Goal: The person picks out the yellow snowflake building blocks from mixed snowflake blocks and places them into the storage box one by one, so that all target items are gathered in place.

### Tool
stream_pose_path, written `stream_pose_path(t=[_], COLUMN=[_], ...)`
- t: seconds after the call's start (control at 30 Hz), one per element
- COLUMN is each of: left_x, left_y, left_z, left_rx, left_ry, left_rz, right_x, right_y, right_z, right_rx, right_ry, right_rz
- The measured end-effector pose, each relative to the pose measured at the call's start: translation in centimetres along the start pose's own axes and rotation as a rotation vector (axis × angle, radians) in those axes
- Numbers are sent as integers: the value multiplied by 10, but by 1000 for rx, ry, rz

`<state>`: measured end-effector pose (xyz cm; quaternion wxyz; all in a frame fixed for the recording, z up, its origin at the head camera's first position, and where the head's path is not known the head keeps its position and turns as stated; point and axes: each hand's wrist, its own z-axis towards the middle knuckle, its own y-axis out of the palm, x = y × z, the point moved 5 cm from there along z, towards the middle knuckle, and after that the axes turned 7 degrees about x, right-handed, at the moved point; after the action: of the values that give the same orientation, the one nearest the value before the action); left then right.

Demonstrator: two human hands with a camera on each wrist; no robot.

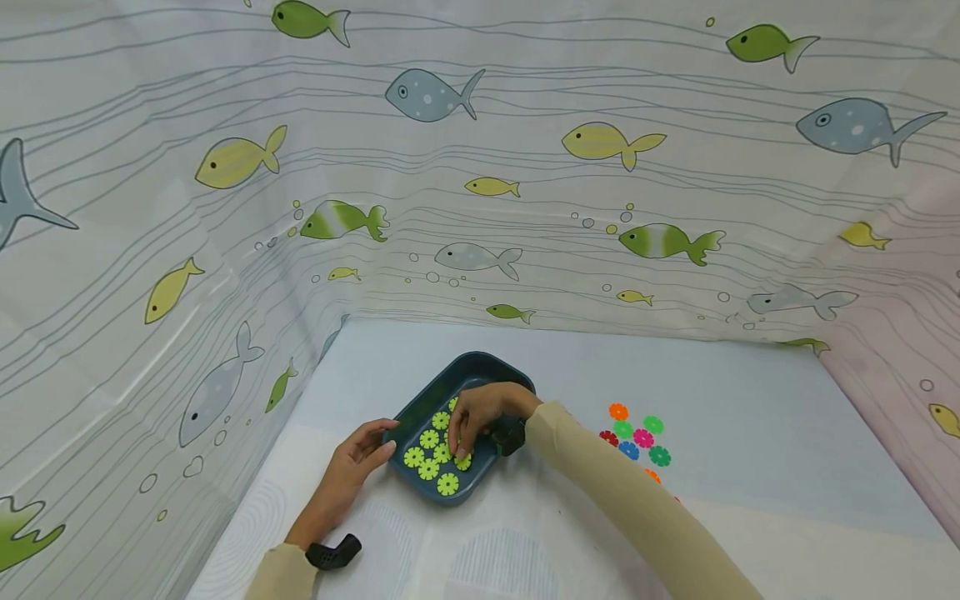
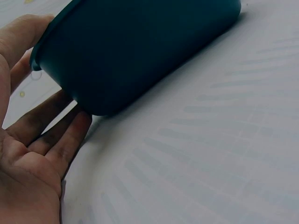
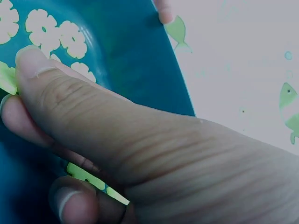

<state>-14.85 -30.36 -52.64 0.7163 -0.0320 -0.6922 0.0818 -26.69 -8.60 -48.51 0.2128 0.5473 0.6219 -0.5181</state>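
Observation:
A dark blue rectangular tray (image 1: pixel 483 367) stands on the table, holding several yellow-green flower-shaped plastic discs (image 1: pixel 428 469). At its near left corner, my left hand (image 1: pixel 347 469) holds the tray. The left wrist view shows that thumb at the rim and other fingers against the tray's lower outside wall (image 2: pixel 135 56). My right hand (image 1: pixel 483 410) reaches inside the tray over the discs. Between thumb and forefinger it pinches a yellow-green disc (image 3: pixel 6 79), seen only in part in the right wrist view. Another yellow-green piece (image 3: pixel 86 176) shows below that hand, partly hidden.
Loose flower-shaped discs in several colours, among them a pink disc (image 1: pixel 643 437) and a blue disc (image 1: pixel 628 451), lie right of the tray. My right forearm (image 1: pixel 615 492) partly covers that group. Fish-printed sheets (image 1: pixel 525 275) enclose the table at the back and sides.

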Motion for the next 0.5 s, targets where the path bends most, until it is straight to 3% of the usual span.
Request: stream_pose_path(t=[0.33,0.5], left_x=[1,2], left_y=[1,1], left_z=[0,-1], left_rx=[-2,-4], left_ry=[-7,-3], left_rz=[-1,-6], right_x=[-3,-8], right_y=[2,-1], right_z=[-1,-3], right_rx=[8,20], right_ry=[33,-6], right_rz=[32,3])
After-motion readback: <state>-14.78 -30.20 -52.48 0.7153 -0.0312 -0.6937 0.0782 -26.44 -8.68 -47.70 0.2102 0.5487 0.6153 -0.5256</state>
